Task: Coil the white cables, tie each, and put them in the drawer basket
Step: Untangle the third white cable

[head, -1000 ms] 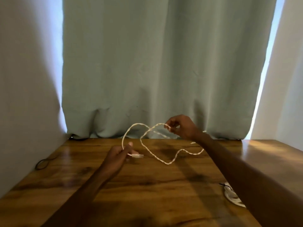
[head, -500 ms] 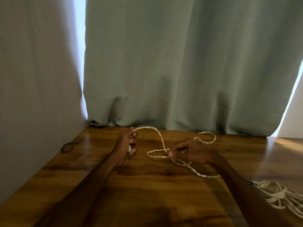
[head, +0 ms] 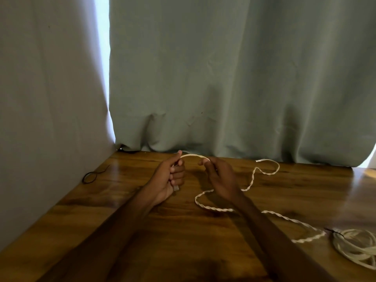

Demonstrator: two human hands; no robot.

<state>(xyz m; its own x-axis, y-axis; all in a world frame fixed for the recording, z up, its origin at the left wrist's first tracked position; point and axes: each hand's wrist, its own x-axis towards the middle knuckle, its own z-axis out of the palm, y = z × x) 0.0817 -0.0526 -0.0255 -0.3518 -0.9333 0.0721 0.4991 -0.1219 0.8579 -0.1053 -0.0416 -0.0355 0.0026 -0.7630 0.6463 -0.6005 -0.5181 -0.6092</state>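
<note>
A grey-green curtain (head: 234,78) hangs behind the glossy wooden surface (head: 142,231). Far left of the grips lies a thin black loop (head: 90,177). The left hand (head: 169,177) is clenched around one end of the twisted white cable (head: 215,209); the right hand (head: 219,177) pinches its arch, the rest snaking rightward toward a coiled white bundle (head: 358,249) beyond.

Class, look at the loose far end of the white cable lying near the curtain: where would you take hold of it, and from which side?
Grip the white cable just behind its end plug, coming from above with the right hand. That end lies flat on the table with its right side bare, and the stiff plug likely gives the fingers a firmer hold than the twisted slack.
</note>
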